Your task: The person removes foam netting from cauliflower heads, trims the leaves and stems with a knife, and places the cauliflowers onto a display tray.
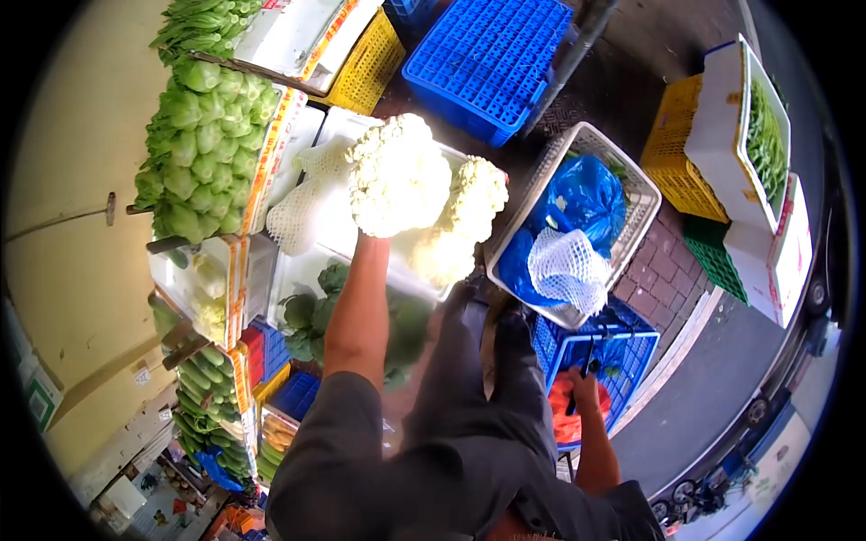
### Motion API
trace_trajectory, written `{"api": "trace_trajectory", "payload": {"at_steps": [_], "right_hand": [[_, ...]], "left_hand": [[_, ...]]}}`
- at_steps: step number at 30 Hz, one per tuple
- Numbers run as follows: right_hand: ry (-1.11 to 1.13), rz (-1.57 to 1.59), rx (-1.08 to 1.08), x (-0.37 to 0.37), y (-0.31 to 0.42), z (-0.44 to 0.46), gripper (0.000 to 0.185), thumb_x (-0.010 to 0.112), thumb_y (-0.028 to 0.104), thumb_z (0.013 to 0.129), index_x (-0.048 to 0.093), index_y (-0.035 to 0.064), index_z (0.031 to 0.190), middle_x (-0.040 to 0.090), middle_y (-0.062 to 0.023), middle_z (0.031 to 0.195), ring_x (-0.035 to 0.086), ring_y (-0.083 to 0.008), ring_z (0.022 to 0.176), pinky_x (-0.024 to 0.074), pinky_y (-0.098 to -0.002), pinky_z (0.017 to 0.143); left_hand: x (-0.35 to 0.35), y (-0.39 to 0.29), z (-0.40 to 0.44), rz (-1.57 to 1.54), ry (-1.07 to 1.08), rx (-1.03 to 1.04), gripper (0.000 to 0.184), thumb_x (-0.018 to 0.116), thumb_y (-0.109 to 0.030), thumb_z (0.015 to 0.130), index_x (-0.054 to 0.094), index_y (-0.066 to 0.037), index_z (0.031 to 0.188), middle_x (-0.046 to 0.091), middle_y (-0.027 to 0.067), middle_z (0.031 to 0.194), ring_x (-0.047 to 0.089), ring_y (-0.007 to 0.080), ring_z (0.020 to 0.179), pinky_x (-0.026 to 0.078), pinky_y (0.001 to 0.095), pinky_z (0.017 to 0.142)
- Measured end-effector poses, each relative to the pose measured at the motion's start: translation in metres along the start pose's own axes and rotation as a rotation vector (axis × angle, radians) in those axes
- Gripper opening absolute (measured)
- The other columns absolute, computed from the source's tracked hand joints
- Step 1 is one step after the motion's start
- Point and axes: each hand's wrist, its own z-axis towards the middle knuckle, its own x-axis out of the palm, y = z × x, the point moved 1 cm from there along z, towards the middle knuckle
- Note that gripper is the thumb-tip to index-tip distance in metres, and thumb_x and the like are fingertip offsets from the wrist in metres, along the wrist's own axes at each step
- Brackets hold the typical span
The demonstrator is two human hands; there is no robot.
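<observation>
A large white cauliflower (397, 176), overexposed, covers the end of my left arm. My left hand (373, 243) is at its near side, seemingly gripping it, with the fingers hidden behind the head. Just right of it are more cauliflower heads (476, 198) over a white foam box (334, 236). Down at the right, my right hand (585, 388) is closed round a slim black tool (592, 358) whose kind I cannot make out. That hand is above a blue crate (645, 347) with a red bag (564, 406) in it.
A pale basket (651, 212) with blue plastic bags (586, 194) and white foam netting (568, 266) stands right of the cauliflowers. An upturned blue crate (487, 54) is ahead. Green lettuces (203, 135) and cucumbers (203, 397) line the left. Leafy greens (311, 311) lie below my left forearm.
</observation>
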Motion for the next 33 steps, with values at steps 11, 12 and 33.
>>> {"api": "trace_trajectory", "payload": {"at_steps": [11, 12, 33], "right_hand": [[-0.098, -0.086, 0.346, 0.01, -0.055, -0.024, 0.031, 0.068, 0.025, 0.092, 0.065, -0.0032, 0.105, 0.069, -0.0126, 0.084, 0.055, -0.0159, 0.045, 0.054, -0.0317, 0.045], [-0.09, -0.079, 0.353, 0.012, -0.056, -0.027, 0.031, 0.068, 0.025, 0.092, 0.065, -0.0028, 0.106, 0.068, -0.0123, 0.084, 0.055, -0.0161, 0.045, 0.0544, -0.032, 0.046], [-0.015, -0.27, 0.265, 0.034, -0.015, 0.024, 0.04, 0.07, 0.034, 0.091, 0.068, -0.0042, 0.104, 0.071, -0.01, 0.084, 0.061, -0.0166, 0.055, 0.0529, -0.0306, 0.051]], "left_hand": [[-0.131, 0.099, 0.078, -0.419, -0.113, 0.047, 0.057, 0.047, -0.039, 0.102, 0.04, -0.007, 0.148, 0.052, 0.0112, 0.143, 0.05, 0.0284, 0.129, 0.04, 0.0463, 0.111], [-0.153, 0.112, 0.073, -0.404, -0.214, 0.058, 0.056, 0.048, -0.039, 0.102, 0.041, -0.007, 0.147, 0.053, 0.0112, 0.141, 0.052, 0.0288, 0.128, 0.042, 0.0465, 0.109], [-0.223, 0.131, 0.05, -0.375, -0.425, -0.113, 0.065, 0.049, -0.055, 0.096, 0.049, -0.012, 0.145, 0.053, 0.0108, 0.144, 0.047, 0.0332, 0.135, 0.036, 0.0533, 0.114]]}}
